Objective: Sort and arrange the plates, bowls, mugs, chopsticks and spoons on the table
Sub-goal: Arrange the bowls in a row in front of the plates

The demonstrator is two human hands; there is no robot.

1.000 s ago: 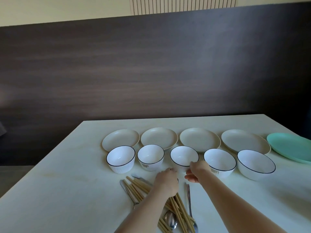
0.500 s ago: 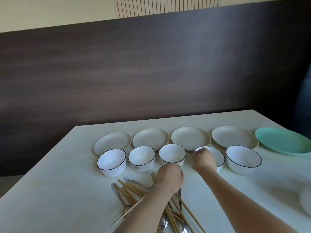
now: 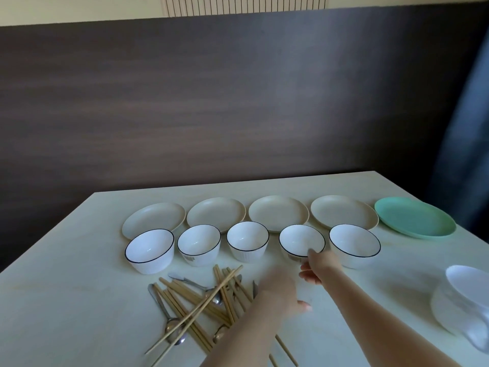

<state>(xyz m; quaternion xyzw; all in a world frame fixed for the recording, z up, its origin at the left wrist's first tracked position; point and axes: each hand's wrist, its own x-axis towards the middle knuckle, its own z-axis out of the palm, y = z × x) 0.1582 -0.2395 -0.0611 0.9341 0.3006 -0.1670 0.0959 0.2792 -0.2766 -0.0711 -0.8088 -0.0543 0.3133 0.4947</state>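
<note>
Since half a second ago, one loose chopstick has been dropped across the heap of pale wooden chopsticks [image 3: 201, 300] and steel spoons [image 3: 173, 325]. The left hand [image 3: 280, 292], blurred, is seen empty with fingers loose, touching the heap's right edge. The right hand [image 3: 316, 266], relaxed and empty, lies farther right beside the fourth white bowl [image 3: 301, 241]. Most sticks run near-to-far on the surface [image 3: 66, 300], so the left hand is judged nearer.

No legible text; perhaps blurred motifs on two bowls [image 3: 199, 245].
</note>
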